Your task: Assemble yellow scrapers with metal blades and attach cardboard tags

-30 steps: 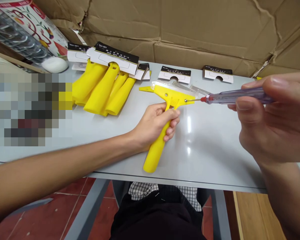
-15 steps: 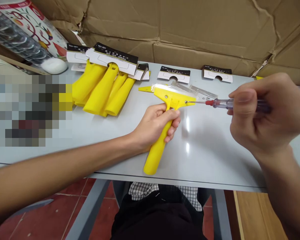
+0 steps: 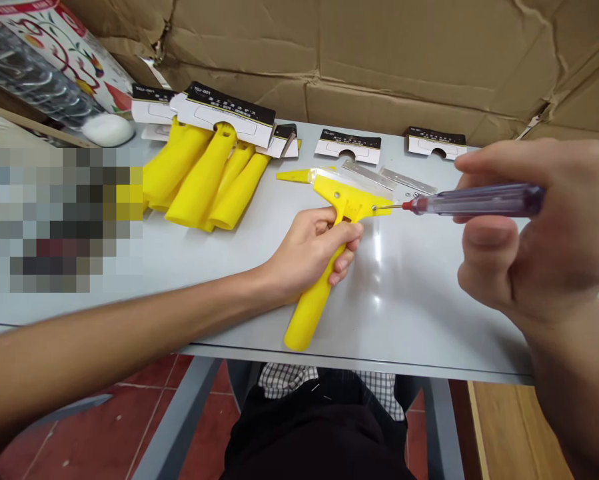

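My left hand (image 3: pixel 319 250) is wrapped round the handle of a yellow scraper (image 3: pixel 312 307), whose wide head points away from me. Two screws show in that head. A screwdriver (image 3: pixel 474 201) with a clear purple handle and a red collar lies across my right hand (image 3: pixel 544 233), its tip at the right-hand screw (image 3: pixel 374 208). The thumb of this hand stands off the handle, while the fingers stay behind it. Just beyond the scraper head lie metal blades (image 3: pixel 409 180), a yellow strip (image 3: pixel 293 176) and some tiny screws or nuts (image 3: pixel 415 195).
Several yellow scraper handles with card labels (image 3: pixel 199 173) are piled at the back left. Two folded black-and-white cards (image 3: pixel 348 145) (image 3: pixel 436 142) stand along the back edge. A plastic bottle (image 3: pixel 44 80) leans at far left. Cardboard (image 3: pixel 379 60) walls the back of the grey table (image 3: pixel 429 320).
The right thumb has come away from the screwdriver handle and the fingers have opened somewhat. The scraper head has shifted slightly right, with the tip still at its screw.
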